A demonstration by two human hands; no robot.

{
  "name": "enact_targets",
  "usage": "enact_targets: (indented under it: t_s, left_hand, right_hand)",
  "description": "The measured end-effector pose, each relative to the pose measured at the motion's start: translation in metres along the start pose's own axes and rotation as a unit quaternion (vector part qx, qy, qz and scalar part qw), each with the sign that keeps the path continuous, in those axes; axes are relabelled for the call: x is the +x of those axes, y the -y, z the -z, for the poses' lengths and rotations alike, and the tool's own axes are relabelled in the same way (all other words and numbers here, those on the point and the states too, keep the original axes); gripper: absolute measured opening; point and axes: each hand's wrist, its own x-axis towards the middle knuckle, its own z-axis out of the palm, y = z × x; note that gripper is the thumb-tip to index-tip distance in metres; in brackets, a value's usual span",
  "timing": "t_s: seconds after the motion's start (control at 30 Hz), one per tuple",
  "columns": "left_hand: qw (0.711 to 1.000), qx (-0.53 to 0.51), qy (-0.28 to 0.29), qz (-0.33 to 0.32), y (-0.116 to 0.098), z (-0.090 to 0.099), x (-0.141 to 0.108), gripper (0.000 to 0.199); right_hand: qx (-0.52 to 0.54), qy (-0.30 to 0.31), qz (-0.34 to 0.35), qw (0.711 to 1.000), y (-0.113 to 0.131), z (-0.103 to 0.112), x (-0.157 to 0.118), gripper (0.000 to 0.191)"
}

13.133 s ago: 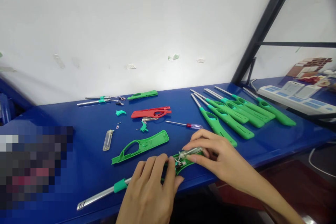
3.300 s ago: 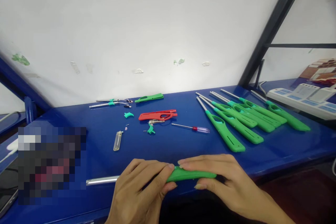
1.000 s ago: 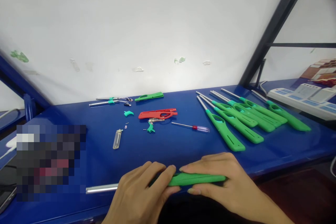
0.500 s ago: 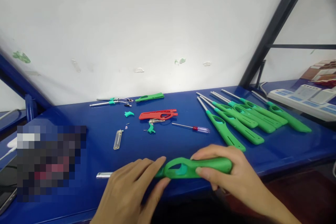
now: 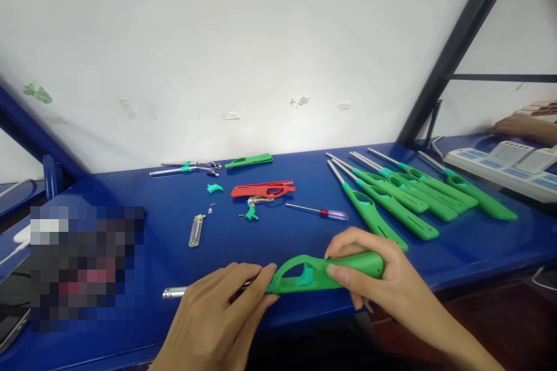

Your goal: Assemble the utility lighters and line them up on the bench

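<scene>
While both hands hold the green utility lighter (image 5: 348, 269) crosswise at the table (image 5: 152, 232) front, nearer than the red-collared screwdriver (image 5: 333, 214), its metal tube (image 5: 174, 293) points left. Left hand (image 5: 217, 313): fingers curled over the tube, thumb and index closed at the teal collar. Right hand (image 5: 387, 278): thumb and fingers pinch the green handle. Teal trigger (image 5: 306, 274) shows in the handle opening; can't tell if the lighter touches the table. Clear fuel tank (image 5: 196, 231) lies well left of the screwdriver, slightly nearer. Green lighters (image 5: 368, 214) fan out right of the screwdriver, tubes pointing away. Left of the screwdriver: branched teal part (image 5: 251, 213). Beyond the screwdriver and to its left: red handle shell (image 5: 256, 191), then curved teal piece (image 5: 214, 188) farther left. Farther beyond, same side: two wired metal tubes (image 5: 176, 170), green handle shell (image 5: 249, 160). Far right of the screwdriver: white power strip (image 5: 500, 168), another person's forearm (image 5: 531, 126) past it. White wall (image 5: 261, 40) behind the screwdriver.
</scene>
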Motion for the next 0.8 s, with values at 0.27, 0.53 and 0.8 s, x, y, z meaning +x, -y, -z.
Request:
enact_targets:
  t_s: [0.27, 0.53, 0.8]
  left_hand:
    - [1.0, -0.003, 0.013, -0.005, -0.0023, 0.0053, -0.0017, 0.03]
    - [0.998, 0.022, -0.035, -0.043, -0.0012, 0.0046, 0.0033, 0.027]
    - [0.997, 0.059, 0.027, 0.033, -0.0085, 0.0074, 0.0054, 0.027]
  right_hand:
    - [0.022, 0.016, -0.028, 0.999, 0.0006, 0.0016, -0.0005, 0.033]
    - [0.01, 0.028, -0.03, 0.999, 0.0024, 0.0023, 0.0002, 0.032]
    - [-0.032, 0.007, -0.027, 0.999, 0.0017, 0.0001, -0.0023, 0.025]
